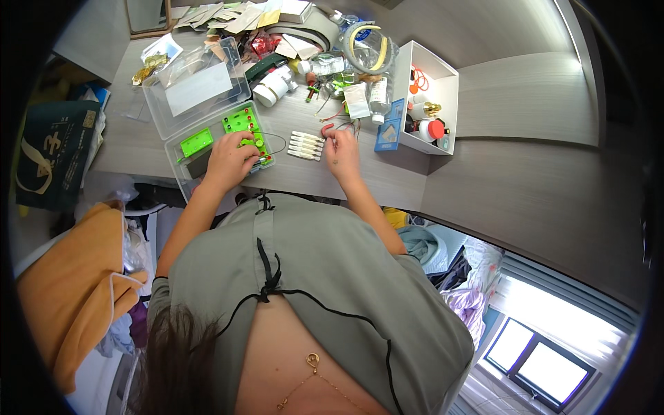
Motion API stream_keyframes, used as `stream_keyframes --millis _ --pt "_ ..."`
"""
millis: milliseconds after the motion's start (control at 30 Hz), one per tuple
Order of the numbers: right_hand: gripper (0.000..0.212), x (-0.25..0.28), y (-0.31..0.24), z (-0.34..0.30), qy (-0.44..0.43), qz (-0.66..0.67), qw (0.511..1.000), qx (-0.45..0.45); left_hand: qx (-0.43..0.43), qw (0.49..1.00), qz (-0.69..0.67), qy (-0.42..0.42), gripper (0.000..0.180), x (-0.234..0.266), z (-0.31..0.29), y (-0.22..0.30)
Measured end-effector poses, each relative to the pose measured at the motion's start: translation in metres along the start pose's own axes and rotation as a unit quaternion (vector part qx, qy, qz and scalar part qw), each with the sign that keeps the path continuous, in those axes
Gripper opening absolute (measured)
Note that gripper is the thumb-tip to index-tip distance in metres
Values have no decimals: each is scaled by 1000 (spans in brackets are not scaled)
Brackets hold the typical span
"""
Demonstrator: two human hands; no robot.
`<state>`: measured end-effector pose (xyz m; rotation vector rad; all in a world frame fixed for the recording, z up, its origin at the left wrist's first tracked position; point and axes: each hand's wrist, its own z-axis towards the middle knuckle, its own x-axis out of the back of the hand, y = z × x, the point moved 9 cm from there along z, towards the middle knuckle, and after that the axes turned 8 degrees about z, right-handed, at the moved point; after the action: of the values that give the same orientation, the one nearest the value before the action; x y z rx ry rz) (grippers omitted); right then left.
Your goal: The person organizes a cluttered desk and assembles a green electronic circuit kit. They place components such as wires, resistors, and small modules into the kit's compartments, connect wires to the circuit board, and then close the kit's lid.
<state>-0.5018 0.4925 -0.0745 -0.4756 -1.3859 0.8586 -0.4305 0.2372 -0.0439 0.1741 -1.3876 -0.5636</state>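
A green plastic board lies in a clear, hard-walled case on the grey bench. The left hand arches over it, fingers bent down — any pinch is hidden. Beside slim white strips, the right hand reaches forward, fingers bunched at a curved red piece — grip unclear.

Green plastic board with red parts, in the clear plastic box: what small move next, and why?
I'd probably have the left hand tuck in the thin dark wire: it bows past the right edge of the green plastic board, near that hand, while the right hand is at a small red curved piece.
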Motion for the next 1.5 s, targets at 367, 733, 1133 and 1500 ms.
stream_keyframes --millis 367,733,1133,1500 --pt "21 -12 -3 10 -23 -164 984 60 100 986 112 67 8 37 -36 -38" --pt "18 -98 -163 -10 -207 51 933 289 177 982 44 49 15 37 -55 -55" --pt "11 -148 -183 -16 -188 -3 914 360 152 988 15 34 29 40 -64 -52" --pt "48 31 33 7 115 -161 979 -54 50 995 81 -19 47 2 -59 -39"
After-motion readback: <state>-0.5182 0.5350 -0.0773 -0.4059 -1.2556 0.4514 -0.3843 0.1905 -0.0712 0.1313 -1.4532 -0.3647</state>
